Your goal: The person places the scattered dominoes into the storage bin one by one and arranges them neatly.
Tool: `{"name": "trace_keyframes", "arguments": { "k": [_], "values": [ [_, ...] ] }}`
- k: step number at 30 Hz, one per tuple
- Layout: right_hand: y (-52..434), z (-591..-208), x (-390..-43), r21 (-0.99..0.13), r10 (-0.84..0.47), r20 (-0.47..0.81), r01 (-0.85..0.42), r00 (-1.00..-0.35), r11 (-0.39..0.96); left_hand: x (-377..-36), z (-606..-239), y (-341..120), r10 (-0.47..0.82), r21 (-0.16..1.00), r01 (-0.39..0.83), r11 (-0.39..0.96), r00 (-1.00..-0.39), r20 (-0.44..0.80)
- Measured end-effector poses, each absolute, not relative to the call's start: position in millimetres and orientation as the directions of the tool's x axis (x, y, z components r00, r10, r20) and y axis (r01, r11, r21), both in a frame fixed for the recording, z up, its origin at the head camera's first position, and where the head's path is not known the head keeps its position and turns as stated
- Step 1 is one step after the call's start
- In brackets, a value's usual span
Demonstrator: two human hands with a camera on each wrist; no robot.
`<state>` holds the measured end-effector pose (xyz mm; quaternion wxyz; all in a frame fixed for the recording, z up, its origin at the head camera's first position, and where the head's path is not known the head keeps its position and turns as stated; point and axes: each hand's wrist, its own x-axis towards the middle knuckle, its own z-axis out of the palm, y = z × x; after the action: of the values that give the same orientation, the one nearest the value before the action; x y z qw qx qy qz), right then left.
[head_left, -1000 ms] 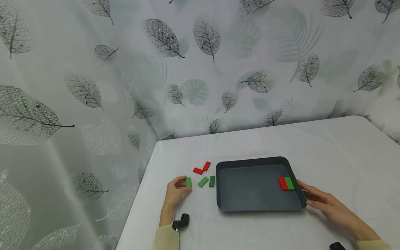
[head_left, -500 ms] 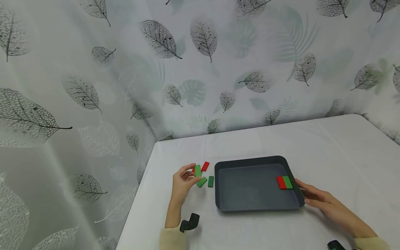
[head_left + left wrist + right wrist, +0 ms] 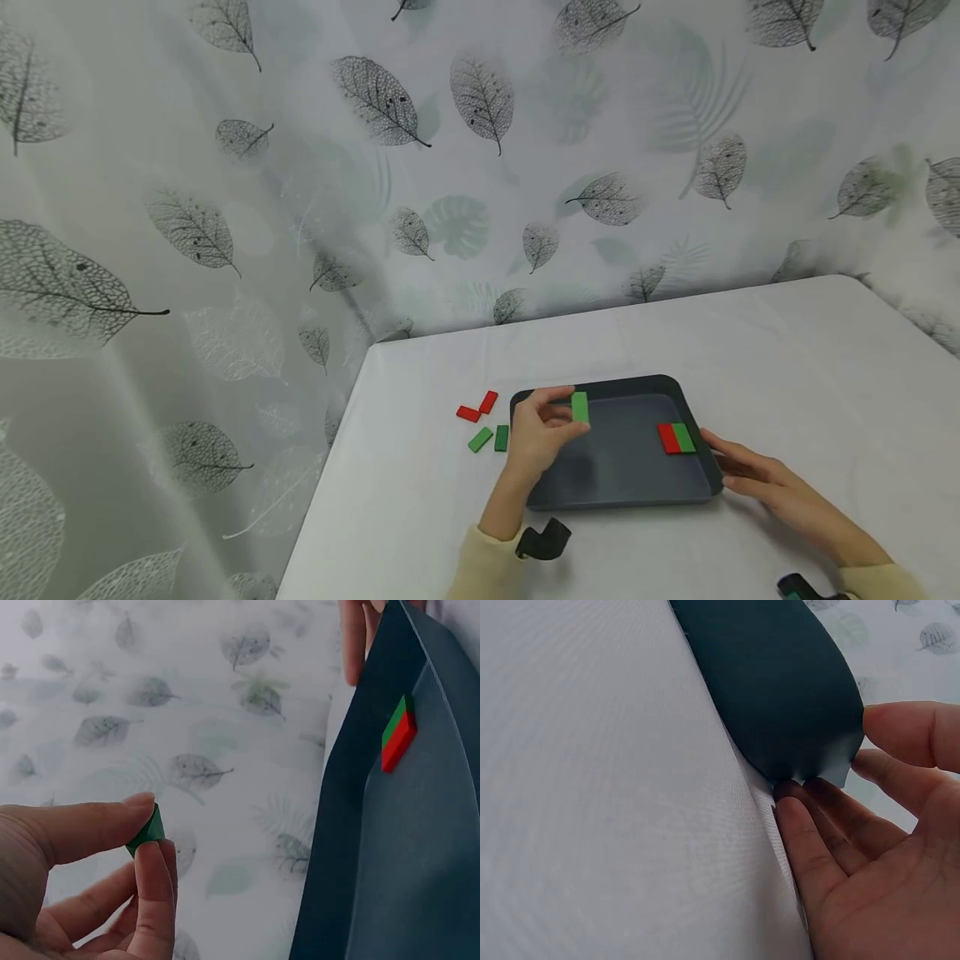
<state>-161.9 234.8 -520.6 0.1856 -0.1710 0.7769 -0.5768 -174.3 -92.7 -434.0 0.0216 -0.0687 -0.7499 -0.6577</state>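
My left hand (image 3: 536,437) pinches a green rectangular block (image 3: 580,407) between thumb and fingertips, above the left part of a dark grey tray (image 3: 637,492). In the left wrist view the green block (image 3: 148,831) shows end-on. A red block (image 3: 669,439) and a green block (image 3: 683,437) lie side by side inside the tray near its right wall. At that wall, my right hand (image 3: 772,483) touches the tray's outside with fairly straight fingers; the right wrist view shows its fingertips (image 3: 791,806) against the tray corner (image 3: 810,742).
Left of the tray, two red blocks (image 3: 468,413) lie on the white-covered table (image 3: 405,500). Nearer the front are a light green block (image 3: 481,439) and a dark green block (image 3: 501,438). Leaf-patterned curtains (image 3: 420,183) hang along the back and left.
My left hand has lifted the green block from the table's left side and carried it right, over the tray. My right hand stays at the tray's right side.
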Motion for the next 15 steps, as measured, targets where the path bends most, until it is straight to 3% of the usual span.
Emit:
{"name": "trace_keyframes", "arguments": {
  "k": [15],
  "values": [
    [234.0,-521.4,-158.9,-0.962,-0.475,-0.030,-0.103,-0.880,0.253,-186.8,-473.8,-11.6,-0.060,0.949,0.011,0.314,-0.998,0.031]
  ]
}}
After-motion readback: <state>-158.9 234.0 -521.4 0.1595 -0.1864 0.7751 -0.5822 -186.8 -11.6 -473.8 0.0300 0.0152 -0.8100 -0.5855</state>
